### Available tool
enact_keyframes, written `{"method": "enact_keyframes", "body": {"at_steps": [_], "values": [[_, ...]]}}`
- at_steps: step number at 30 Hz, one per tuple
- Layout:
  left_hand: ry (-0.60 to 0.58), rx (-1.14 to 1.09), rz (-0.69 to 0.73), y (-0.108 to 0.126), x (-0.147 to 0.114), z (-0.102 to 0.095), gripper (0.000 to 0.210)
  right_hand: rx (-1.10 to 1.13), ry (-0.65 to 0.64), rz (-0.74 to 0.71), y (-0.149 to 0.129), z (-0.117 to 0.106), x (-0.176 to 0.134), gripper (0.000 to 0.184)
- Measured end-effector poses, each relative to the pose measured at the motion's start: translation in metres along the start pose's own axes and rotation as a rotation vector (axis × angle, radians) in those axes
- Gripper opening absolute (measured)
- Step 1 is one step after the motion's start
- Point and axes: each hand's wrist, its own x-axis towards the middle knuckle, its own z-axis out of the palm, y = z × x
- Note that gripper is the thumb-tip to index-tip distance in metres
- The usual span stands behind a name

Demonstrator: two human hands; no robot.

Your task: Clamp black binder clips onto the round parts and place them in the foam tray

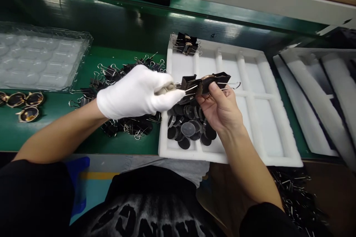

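Note:
My left hand [139, 92], in a white glove, pinches the wire handles of a black binder clip [189, 81]. Bare fingers of my right hand [222, 107] grip a round, gold-rimmed dark piece [207, 80], and another binder clip [224, 78] sits on its right side with its handles pointing right. The left clip's jaws are at the round piece's left edge; whether they bite on it I cannot tell. Below my hands, several dark round discs [188, 129] lie in a compartment of the white foam tray [253, 118]. A pile of binder clips [136, 126] lies under and around my gloved hand.
A clipped assembly [187, 44] rests on the tray's far left corner. At left are a clear plastic blister tray [39, 57] and several gold-rimmed round pieces [29, 114]. More foam trays [306, 100] lean at right. Loose binder clips [297, 196] fill the area below right.

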Motion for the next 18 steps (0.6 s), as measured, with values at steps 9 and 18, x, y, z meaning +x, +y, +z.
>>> {"method": "enact_keyframes", "body": {"at_steps": [9, 18], "values": [[-0.054, -0.094, 0.06, 0.0015, -0.0025, 0.0079, 0.041, -0.029, -0.04, 0.004, -0.0034, 0.0028, -0.0026, 0.047], [-0.097, -0.058, 0.035, 0.0005, -0.001, 0.0038, 0.041, -0.04, -0.036, -0.038, 0.0014, 0.0044, -0.0012, 0.053]]}}
